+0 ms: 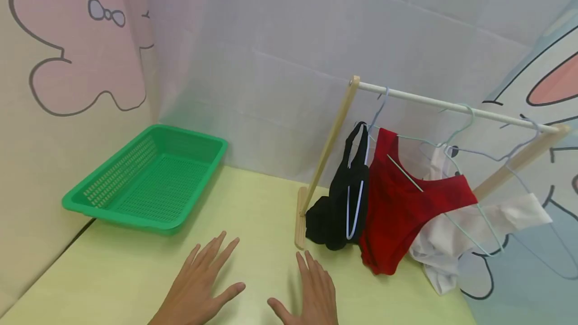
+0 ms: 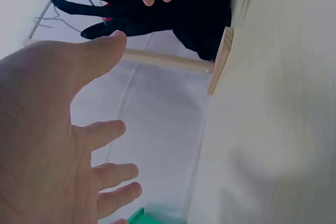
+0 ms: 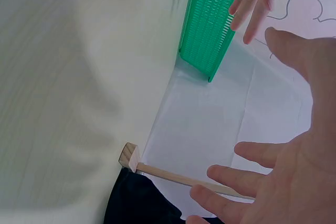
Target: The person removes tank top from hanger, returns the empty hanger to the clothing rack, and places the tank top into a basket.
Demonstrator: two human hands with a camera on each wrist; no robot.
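Both bare hands hover over the pale yellow table (image 1: 253, 204) with fingers spread and nothing in them. My left hand (image 1: 200, 282) is at the front, nearest to the green plastic basket (image 1: 198, 139). The right hand (image 1: 309, 290) is nearest to the clothes rack (image 1: 331, 149), just in front of its wooden foot. On the rack's white bar hang a black strappy top (image 1: 336, 209), a red sleeveless top (image 1: 388, 219) and a white garment (image 1: 444, 245), each on a thin wire hanger. The red top sits crooked, with its hanger partly showing across the front.
A white curtain-like sheet (image 1: 271, 89) closes off the back. Cartoon-printed walls stand at the left (image 1: 81, 64) and at the right (image 1: 542, 245). The rack's second wooden post (image 1: 519, 167) is at the right, behind the white garment.
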